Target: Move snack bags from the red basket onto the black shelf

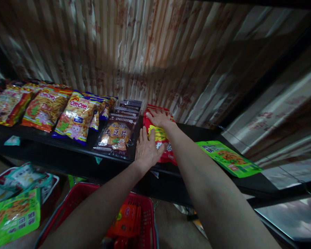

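Observation:
Both of my hands rest on red snack bags (168,157) that lie in a stack on the black shelf (189,129). My left hand (148,149) is flat along the left front of the top bag, fingers spread. Farther back, my right hand (159,117) presses on the upper part of the bags with its fingers stretched out. Just left lie dark brown potato chip bags (116,133), overlapping in a row. To the right, beyond my right forearm, a green snack bag (226,157) lies flat.
More snack bags (76,116) line the shelf to the left. Below stands a red basket (147,207) with orange packets (125,221). Another basket (55,183) at lower left holds teal-and-white packets (24,176) and a green bag (18,214). Corrugated sheeting (150,52) backs the shelf.

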The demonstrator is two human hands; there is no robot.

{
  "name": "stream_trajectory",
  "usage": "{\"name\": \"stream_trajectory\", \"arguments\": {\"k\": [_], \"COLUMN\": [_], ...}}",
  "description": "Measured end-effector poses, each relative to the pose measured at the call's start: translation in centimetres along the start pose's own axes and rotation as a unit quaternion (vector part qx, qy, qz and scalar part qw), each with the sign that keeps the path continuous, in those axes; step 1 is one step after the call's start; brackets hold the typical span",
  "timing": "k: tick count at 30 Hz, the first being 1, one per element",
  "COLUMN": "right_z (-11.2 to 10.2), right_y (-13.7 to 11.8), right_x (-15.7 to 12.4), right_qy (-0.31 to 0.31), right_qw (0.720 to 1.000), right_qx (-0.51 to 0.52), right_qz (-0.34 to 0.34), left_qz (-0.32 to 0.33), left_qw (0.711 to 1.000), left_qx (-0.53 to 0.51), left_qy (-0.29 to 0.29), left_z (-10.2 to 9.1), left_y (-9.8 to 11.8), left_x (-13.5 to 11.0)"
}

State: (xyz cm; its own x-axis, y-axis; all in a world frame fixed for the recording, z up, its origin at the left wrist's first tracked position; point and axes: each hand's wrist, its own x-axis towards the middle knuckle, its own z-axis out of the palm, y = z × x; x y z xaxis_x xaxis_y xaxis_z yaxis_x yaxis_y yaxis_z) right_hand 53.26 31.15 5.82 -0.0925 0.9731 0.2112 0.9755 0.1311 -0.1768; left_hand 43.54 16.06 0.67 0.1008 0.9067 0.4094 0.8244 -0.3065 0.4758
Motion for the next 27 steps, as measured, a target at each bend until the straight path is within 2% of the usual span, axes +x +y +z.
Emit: {"name": "stream_trajectory", "arguments": {"k": [3, 6, 10, 13, 16, 19, 21, 24, 27], "right_z": [-1.5, -3.3, -4.8, -4.4, -3.0, -1.3, -0.2, 0.8, 1.3], "right_y": [-0.4, -0.3, 0.3, 1.0, 1.6, 1.9, 1.9, 1.9, 1.7], "right_x": [-0.9, -2.1, -5.6, -9.8, -14.6, -19.0, -21.3, -23.4, -24.2], "right_qy": [0.046, 0.123, 0.221, 0.267, 0.302, 0.297, 0.267, 0.23, 0.216], "right_qw": [0.999, 0.99, 0.972, 0.96, 0.949, 0.948, 0.955, 0.963, 0.964], "right_qx": [0.007, 0.014, 0.023, 0.045, 0.09, 0.116, 0.118, 0.124, 0.143], "right_qz": [-0.027, -0.064, -0.08, -0.065, -0.025, 0.017, 0.046, 0.069, 0.054], "left_qz": [0.001, -0.002, -0.006, -0.014, -0.012, -0.011, -0.023, -0.038, -0.039], "left_qw": [1.0, 1.0, 1.0, 1.0, 1.0, 1.0, 0.999, 0.999, 0.998], "left_qx": [0.005, 0.004, 0.005, 0.008, 0.013, 0.012, 0.009, 0.006, 0.009], "left_qy": [-0.002, -0.004, 0.001, 0.007, 0.017, 0.024, 0.027, 0.033, 0.04], "left_z": [0.0, -0.1, -0.2, -0.2, -0.3, -0.4, -0.5, -0.6, -0.6], "left_y": [0.0, 0.0, -0.1, -0.1, -0.1, -0.1, 0.0, 0.1, 0.1], "left_x": [-0.1, -0.1, -0.1, -0.1, -0.2, -0.4, -0.4, -0.5, -0.6]}}
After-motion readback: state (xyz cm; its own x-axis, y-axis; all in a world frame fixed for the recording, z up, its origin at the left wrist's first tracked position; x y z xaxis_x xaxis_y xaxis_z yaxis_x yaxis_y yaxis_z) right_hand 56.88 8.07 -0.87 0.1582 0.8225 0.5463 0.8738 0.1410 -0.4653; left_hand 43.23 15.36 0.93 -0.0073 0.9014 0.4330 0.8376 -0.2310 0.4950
